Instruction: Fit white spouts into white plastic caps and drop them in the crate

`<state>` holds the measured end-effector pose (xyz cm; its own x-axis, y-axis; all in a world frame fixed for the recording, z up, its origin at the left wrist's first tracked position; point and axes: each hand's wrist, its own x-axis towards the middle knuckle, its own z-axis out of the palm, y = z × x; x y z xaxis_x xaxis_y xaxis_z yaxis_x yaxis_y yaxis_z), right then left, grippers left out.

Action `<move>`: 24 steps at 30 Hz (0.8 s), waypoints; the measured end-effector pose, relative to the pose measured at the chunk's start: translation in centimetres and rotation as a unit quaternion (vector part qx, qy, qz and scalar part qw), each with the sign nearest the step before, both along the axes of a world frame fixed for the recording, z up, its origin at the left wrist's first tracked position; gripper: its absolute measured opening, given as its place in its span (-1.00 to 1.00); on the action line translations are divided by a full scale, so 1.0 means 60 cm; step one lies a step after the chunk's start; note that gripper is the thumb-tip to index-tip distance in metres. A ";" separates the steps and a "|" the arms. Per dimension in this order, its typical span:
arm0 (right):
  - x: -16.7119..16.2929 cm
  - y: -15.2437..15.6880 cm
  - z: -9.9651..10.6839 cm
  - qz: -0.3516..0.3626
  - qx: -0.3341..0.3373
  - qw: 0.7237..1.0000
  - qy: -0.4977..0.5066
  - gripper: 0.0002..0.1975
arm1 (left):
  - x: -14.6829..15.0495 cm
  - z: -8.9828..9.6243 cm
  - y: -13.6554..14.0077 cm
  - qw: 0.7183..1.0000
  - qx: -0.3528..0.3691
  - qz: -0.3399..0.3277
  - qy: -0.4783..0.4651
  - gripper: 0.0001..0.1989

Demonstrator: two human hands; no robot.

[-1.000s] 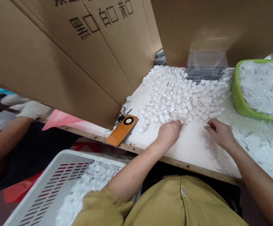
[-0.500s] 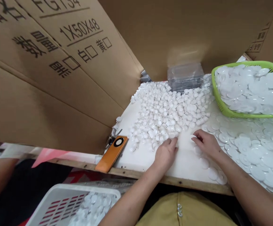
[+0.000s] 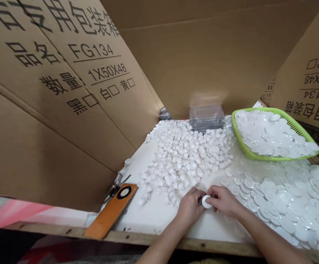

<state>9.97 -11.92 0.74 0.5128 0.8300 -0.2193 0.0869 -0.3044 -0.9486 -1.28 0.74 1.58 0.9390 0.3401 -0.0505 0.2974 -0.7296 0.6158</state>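
My right hand (image 3: 223,201) pinches a round white plastic disc (image 3: 206,201) between thumb and fingers. Its face is turned up towards me. Close against it, my left hand (image 3: 191,206) has its fingers closed at the disc's left edge; whatever sits in them is hidden. Behind both hands spreads a heap of small white cup-like plastic pieces (image 3: 184,150). To the right lies a wide layer of flat white discs (image 3: 288,200), much like the held one.
A green basket (image 3: 241,148) full of white discs stands at the back right. A wrapped grey stack (image 3: 206,116) is behind the heap. Cardboard walls (image 3: 74,135) enclose the table (image 3: 148,216). An orange phone (image 3: 110,212) and scissors (image 3: 114,187) lie at left.
My hands have come together from apart, and the white disc now shows between them. The camera view has tilted up, so the white basket below the table has left the picture.
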 end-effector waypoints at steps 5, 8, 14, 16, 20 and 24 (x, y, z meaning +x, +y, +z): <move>-0.005 0.024 0.014 -0.016 -0.094 0.995 0.014 -0.93 | 0.003 -0.001 0.021 0.997 -0.062 -0.040 -0.020 -0.87; 0.002 0.027 0.017 -0.008 -0.129 0.991 0.030 -0.92 | 0.004 0.002 0.019 0.997 -0.068 -0.043 -0.016 -0.85; 0.011 0.032 0.035 0.009 -0.206 0.977 0.062 -0.88 | 0.001 0.020 0.023 0.994 -0.093 -0.048 0.004 -0.83; 0.011 0.035 0.041 0.013 -0.220 0.973 0.068 -0.87 | 0.002 0.027 0.032 0.990 -0.125 -0.064 0.023 -0.79; 0.012 0.036 0.038 0.025 -0.214 0.974 0.071 -0.85 | 0.016 0.033 0.048 0.983 -0.139 -0.075 0.094 -0.77; 0.017 0.037 0.030 0.028 -0.216 0.971 0.097 -0.85 | 0.035 0.041 0.056 0.980 -0.118 -0.088 0.138 -0.77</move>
